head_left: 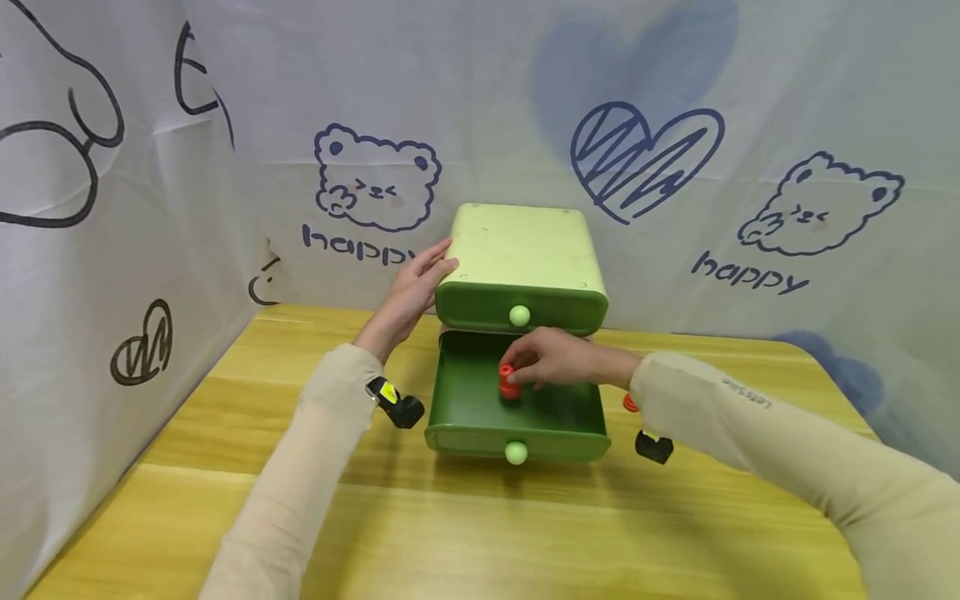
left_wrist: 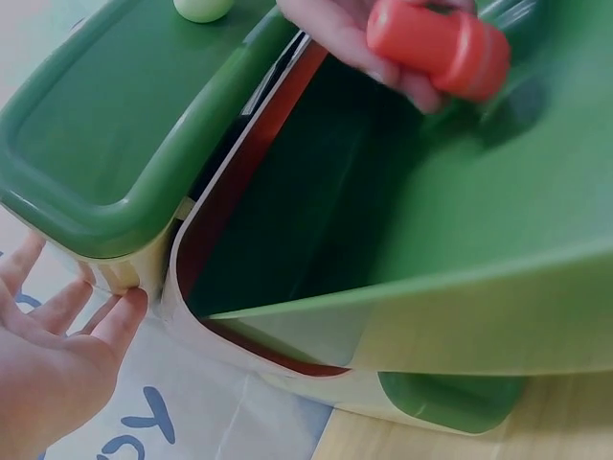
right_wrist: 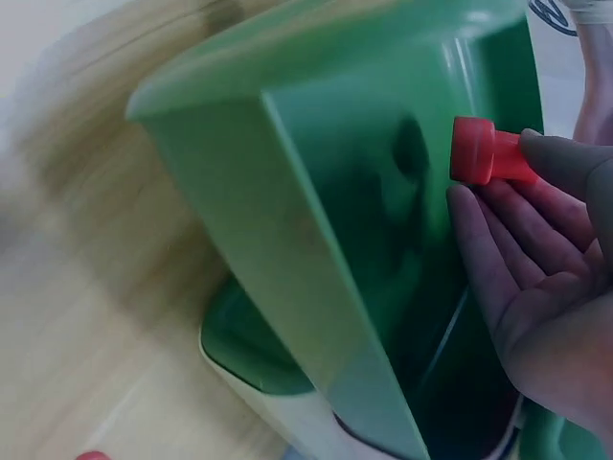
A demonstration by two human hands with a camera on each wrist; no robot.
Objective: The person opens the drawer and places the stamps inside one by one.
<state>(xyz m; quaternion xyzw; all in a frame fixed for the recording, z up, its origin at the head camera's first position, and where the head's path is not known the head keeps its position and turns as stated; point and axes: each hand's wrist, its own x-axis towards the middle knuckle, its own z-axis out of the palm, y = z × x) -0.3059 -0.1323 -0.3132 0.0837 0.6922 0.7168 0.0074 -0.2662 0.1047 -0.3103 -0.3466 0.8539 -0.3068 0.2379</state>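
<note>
A small red spool-shaped piece with thick ends (head_left: 509, 385) is pinched between the thumb and fingers of my right hand (head_left: 553, 358), inside the pulled-out green drawer (head_left: 468, 387). The right wrist view shows the thumb on the red piece (right_wrist: 474, 150) and the other fingers beneath it. My left hand (head_left: 412, 287) rests against the left side of the cream-topped drawer cabinet (head_left: 525, 242), fingers extended. In the left wrist view, the left fingertips (left_wrist: 129, 311) touch the cabinet's side beside the upper drawer.
The upper drawer front (head_left: 555, 310) is closed, with a round pale knob (head_left: 520, 315). Below the pulled-out drawer, another green drawer front (left_wrist: 450, 401) shows. A second red item (head_left: 631, 403) lies on the wooden table (head_left: 480, 533), partly behind the right sleeve. Printed cloth (head_left: 495, 100) hangs behind.
</note>
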